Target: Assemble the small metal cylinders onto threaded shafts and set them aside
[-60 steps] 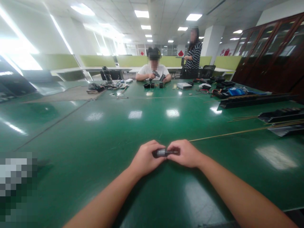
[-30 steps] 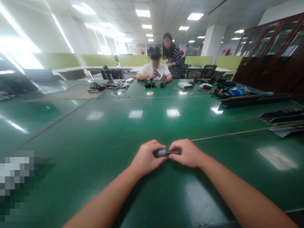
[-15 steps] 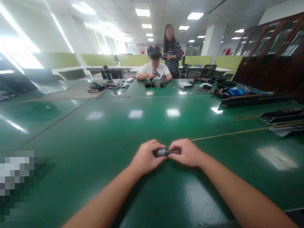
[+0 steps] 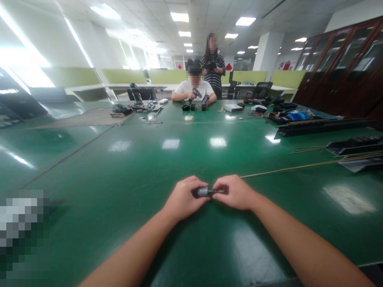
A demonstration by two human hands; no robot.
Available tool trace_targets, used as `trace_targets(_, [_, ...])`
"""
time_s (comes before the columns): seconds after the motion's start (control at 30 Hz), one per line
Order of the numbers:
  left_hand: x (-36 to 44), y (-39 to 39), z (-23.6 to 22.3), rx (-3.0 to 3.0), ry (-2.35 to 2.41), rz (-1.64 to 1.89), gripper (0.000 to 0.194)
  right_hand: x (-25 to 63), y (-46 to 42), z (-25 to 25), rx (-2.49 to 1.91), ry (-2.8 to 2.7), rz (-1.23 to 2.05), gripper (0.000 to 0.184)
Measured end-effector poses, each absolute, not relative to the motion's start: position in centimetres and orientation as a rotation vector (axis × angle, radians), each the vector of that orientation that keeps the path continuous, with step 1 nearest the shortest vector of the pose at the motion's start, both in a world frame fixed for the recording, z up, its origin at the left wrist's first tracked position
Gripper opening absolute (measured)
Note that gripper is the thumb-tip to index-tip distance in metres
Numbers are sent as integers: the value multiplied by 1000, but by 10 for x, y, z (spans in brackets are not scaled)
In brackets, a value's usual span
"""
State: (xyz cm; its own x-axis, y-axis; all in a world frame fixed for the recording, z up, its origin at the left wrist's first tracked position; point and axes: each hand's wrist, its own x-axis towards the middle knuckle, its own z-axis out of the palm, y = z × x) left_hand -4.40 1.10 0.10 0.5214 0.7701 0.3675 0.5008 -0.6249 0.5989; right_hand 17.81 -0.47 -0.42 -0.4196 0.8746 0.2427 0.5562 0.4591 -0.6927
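My left hand (image 4: 182,199) is closed around the back of a small silver-grey cylinder (image 4: 202,192), whose dark left end is partly hidden in the palm. From its right end a thin dark, ridged-looking shaft (image 4: 214,191) sticks out. Thumb and fingers of my right hand (image 4: 237,193) pinch that shaft near its tip. Both hands rest close together at the green table (image 4: 143,163), holding the piece level. Whether it is a motor or a tool part is too small to tell.
A thin brass-coloured rod (image 4: 287,170) runs right from behind my right hand toward dark metal channels (image 4: 356,161). A pixelated block (image 4: 20,219) covers the left edge. Across the table, a seated person (image 4: 182,89) holds a power drill (image 4: 196,92); another person (image 4: 216,79) stands behind.
My hands and the cylinder keep almost the same place. The standing person has shifted slightly left, now with a dark object held in front of the chest.
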Motion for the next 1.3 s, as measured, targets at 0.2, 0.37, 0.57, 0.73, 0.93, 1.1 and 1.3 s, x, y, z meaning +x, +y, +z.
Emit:
trace_targets(0.2, [-44, 11, 1, 2351, 1051, 866, 23, 178, -5, -5, -1183, -2127, 695, 10])
trace_targets(0.37, [-44, 11, 3, 2349, 1052, 861, 22, 178, -5, -5, -1186, -2119, 700, 10])
trace_targets(0.57, [-45, 11, 2, 2357, 1050, 863, 22, 178, -4, -4, -1183, -2118, 695, 10])
trace_targets(0.73, [-44, 10, 3, 2357, 1047, 864, 22, 178, -4, -6, -1180, -2113, 709, 12])
trace_targets(0.93, [-44, 10, 5, 2360, 1047, 872, 21, 178, -4, -5, -1204, -2115, 712, 11])
trace_targets(1.1, [-45, 10, 4, 2352, 1056, 865, 23, 178, -5, -3, -1214, -2108, 725, 10])
trace_targets(1.3, [-45, 11, 4, 2357, 1072, 853, 23, 179, -4, -4, -1219, -2115, 704, 10])
